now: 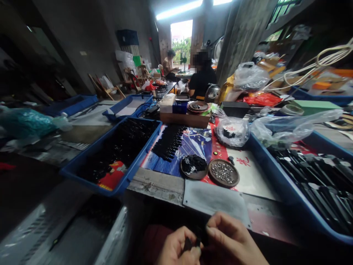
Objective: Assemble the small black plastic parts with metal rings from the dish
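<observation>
My left hand and my right hand meet at the bottom edge, below the table's front. Both have their fingers pinched together on a small black part held between them; its shape is too dark to make out. Just beyond on the table lie a round dish of small metal pieces and a round dish of black bits. A row of finished black parts lies on a blue printed sheet behind the dishes.
A blue tray of black parts sits at the left, another blue tray of long black pieces at the right. Plastic bags, boxes and bowls crowd the back. Two people sit farther off near the bright doorway.
</observation>
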{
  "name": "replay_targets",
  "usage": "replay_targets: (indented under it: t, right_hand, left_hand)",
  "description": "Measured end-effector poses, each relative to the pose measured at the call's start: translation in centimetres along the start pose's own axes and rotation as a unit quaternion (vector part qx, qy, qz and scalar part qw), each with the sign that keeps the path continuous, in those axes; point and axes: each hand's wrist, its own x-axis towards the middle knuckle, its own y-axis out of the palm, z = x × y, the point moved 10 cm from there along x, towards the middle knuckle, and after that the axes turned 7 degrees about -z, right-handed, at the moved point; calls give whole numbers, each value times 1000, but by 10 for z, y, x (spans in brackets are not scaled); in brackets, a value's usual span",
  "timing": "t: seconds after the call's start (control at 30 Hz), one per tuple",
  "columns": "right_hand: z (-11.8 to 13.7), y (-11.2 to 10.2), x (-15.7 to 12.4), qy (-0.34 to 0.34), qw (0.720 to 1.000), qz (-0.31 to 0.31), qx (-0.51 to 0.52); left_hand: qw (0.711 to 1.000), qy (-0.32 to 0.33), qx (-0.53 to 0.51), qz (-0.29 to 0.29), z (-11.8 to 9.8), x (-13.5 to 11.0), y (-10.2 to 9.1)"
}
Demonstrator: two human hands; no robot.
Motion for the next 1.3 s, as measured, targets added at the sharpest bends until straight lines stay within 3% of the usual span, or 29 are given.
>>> replay_targets:
  t: [0.1,0.23,0.53,0.83,1.17,1.3]
  right_hand:
    - [13,-7,-5,-28,997,-41,-57]
    - [23,-5,-6,-49,987,-22,-152]
    - [11,4,3,3,993,17,-115]
    - [6,2,11,-27,981,34,-189]
    - [15,-5,10,15,978,57,-202]
    - [13,3,8,20,969,85,-232]
  left_hand:
    - [1000,-13,2,0,0,-6,2]
    - [999,-29,30,-19,2,-11,-1]
    - [996,-68,58,2,3,-8,-1]
    - [992,-81,93,14,4,-4,-2]
    - [993,-74,96,12,6,-5,-7]
    - [991,-85,105,15,6,-7,-6]
